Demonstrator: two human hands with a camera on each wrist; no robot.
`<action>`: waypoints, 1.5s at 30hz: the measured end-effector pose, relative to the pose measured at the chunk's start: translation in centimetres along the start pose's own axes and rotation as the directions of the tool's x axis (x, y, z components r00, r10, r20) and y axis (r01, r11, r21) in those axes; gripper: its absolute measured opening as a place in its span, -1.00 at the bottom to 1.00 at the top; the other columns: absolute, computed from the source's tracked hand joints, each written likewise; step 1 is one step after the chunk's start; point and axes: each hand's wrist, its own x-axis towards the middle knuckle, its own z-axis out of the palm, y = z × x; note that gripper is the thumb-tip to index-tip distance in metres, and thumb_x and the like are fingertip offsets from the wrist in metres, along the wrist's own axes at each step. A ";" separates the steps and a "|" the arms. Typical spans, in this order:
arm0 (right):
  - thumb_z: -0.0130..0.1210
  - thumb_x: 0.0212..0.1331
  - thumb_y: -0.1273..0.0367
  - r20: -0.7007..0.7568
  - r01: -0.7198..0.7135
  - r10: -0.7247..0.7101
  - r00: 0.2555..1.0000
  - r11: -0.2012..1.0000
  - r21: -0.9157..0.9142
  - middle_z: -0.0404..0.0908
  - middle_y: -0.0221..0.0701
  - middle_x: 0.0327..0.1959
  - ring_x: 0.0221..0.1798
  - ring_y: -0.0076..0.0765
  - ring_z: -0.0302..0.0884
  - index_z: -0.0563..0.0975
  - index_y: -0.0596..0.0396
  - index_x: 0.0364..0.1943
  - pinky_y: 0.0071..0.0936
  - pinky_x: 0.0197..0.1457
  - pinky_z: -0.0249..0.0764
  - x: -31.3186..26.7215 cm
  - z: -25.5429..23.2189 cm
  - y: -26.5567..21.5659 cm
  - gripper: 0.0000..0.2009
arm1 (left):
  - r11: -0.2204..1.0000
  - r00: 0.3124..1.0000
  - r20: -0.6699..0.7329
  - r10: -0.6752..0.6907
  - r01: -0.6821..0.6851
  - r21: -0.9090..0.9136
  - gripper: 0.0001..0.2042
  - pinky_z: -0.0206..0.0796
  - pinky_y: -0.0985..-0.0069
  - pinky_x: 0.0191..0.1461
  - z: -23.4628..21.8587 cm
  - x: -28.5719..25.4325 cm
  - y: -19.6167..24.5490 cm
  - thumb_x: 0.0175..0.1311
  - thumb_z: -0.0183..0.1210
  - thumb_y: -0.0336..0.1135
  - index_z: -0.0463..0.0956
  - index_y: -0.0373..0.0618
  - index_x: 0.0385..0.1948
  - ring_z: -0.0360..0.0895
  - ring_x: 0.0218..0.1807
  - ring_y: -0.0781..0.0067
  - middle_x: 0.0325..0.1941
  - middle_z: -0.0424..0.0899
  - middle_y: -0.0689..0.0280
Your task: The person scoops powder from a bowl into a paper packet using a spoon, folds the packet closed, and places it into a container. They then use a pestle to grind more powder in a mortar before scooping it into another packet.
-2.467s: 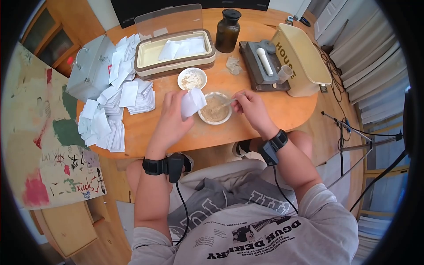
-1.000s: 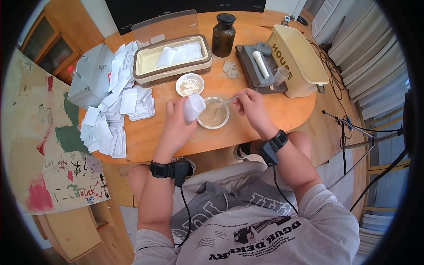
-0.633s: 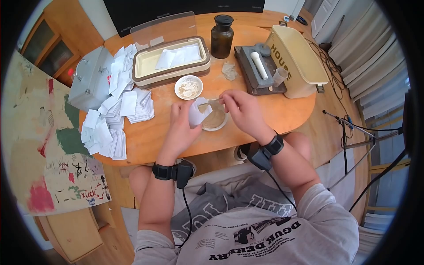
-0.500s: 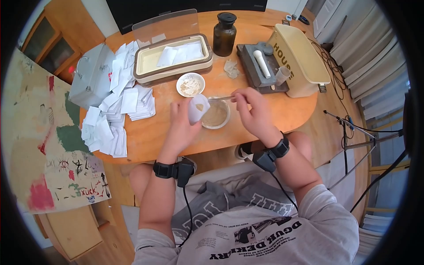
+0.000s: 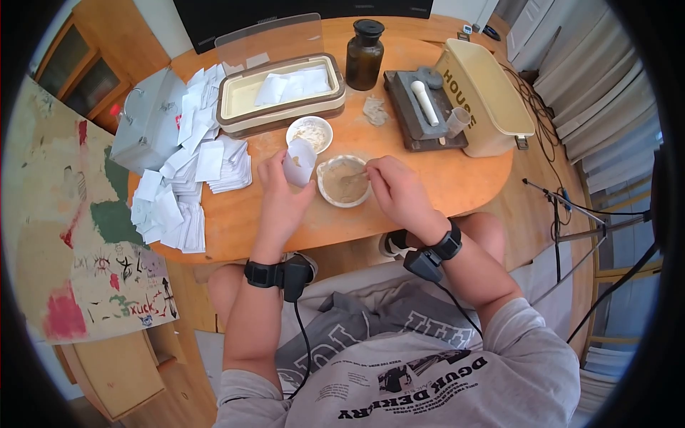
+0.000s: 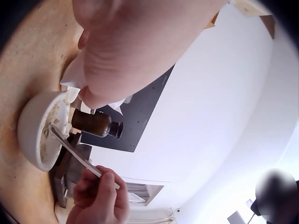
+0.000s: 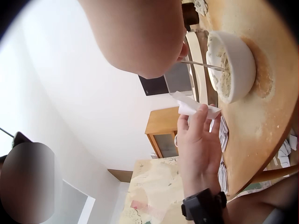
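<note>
My left hand (image 5: 282, 200) holds a white paper packet (image 5: 300, 163) with its mouth spread open, left of the powder bowl (image 5: 322, 191). In the right wrist view the packet (image 7: 187, 106) sits between the thumb and fingers of the left hand (image 7: 200, 149). My right hand (image 5: 404, 190) pinches the handle of a metal spoon (image 5: 359, 175), whose tip lies in the light brown powder (image 5: 344, 184). The left wrist view shows the spoon (image 6: 74, 153) slanting into the bowl (image 6: 31, 126), gripped by the right hand (image 6: 102, 196).
A second bowl (image 5: 327, 134) with pale powder stands behind. Paper packets (image 5: 227, 162) pile up at left beside a metal case (image 5: 146, 118). Farther back are a cream tray (image 5: 237, 101), a dark bottle (image 5: 364, 58), a stone block with white pestle (image 5: 425, 104) and a cream bin (image 5: 488, 85).
The spoon has moved from the packet's mouth down into the powder bowl. My left hand has drawn the packet slightly left, away from that bowl.
</note>
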 end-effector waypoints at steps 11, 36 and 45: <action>0.09 0.32 0.47 -0.078 -0.017 0.016 0.997 1.000 -0.008 0.58 -0.09 -0.31 -0.22 0.10 0.55 0.54 0.23 -0.17 -0.17 -0.15 0.50 0.6 -0.2 0.7 -0.89 | 1.000 1.000 0.013 0.005 -0.005 -0.003 -0.39 0.21 0.29 0.36 -0.2 -0.3 1.0 0.14 0.32 -0.42 0.23 -0.26 0.23 0.30 0.27 0.02 0.15 0.32 0.02; -0.05 0.46 0.38 0.201 -0.517 0.478 0.855 0.763 0.388 0.69 -0.34 -0.43 -0.47 -0.54 0.55 0.55 0.26 -0.20 -0.53 -0.34 0.50 0.7 1.4 3.2 -0.79 | 0.995 0.987 0.140 0.073 -0.081 0.054 -0.40 0.26 0.28 0.35 -0.1 -0.5 0.9 0.04 0.23 -0.55 0.31 -0.16 0.22 0.36 0.23 -0.02 0.12 0.29 0.09; -0.07 0.46 0.37 0.216 -0.574 0.587 0.780 0.535 0.620 0.67 -0.39 -0.39 -0.51 -0.66 0.44 0.54 0.20 -0.20 -0.66 -0.45 0.37 1.1 -0.6 4.7 -0.80 | 0.995 0.982 0.179 0.061 -0.073 0.065 -0.38 0.23 0.29 0.36 -0.2 -0.5 1.1 0.03 0.23 -0.56 0.31 -0.15 0.24 0.33 0.23 -0.01 0.10 0.28 0.09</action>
